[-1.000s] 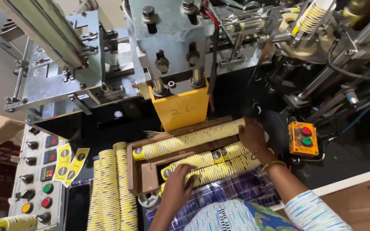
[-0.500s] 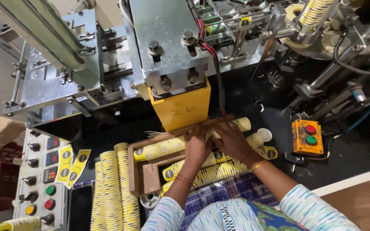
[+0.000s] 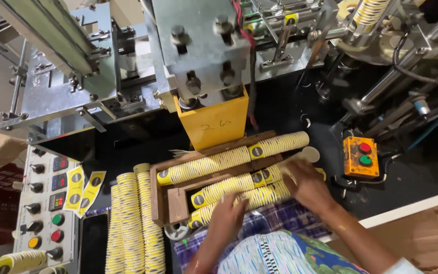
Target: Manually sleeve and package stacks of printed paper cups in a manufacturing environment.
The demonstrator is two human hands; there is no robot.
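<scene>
Fingers of both hands lie curled and loosely spread over the nested rows of yellow-and-white paper cups: the left hand presses the near row, the right hand cups the far ends of the near and middle rows, inside the wooden tray. Neither hand is clenched shut. A push off-axis could buckle a row and spill cups past the right fingers toward the orange button box.

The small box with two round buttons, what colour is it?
Orange box, red button above green, in the head view.
</scene>
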